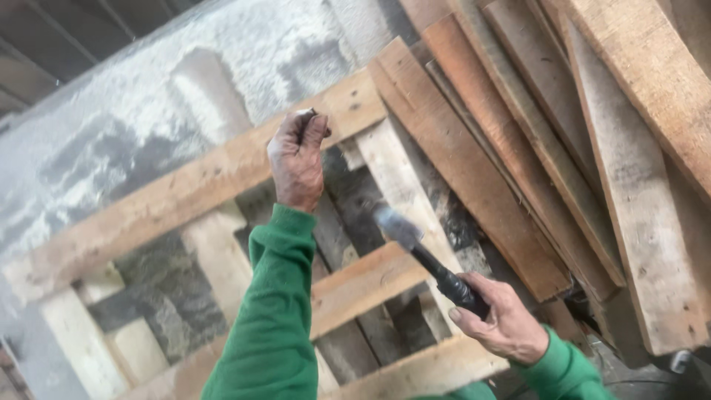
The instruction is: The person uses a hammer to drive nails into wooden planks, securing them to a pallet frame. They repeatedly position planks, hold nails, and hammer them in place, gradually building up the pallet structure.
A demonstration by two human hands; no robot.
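Rough grey masonry (148, 111) backs a wooden pallet frame (185, 185), with loose planks (518, 148) leaning at the right. Pinched shut against the top rail, the left hand (298, 159) holds something small, probably a nail (307, 112), too tiny to tell for sure. Wrapped tight round a dark handle, the right hand (503, 315) holds a hammer (415, 241), head blurred, below and right of the left hand. It looks head-heavy and stiff, best gripped low on the handle.
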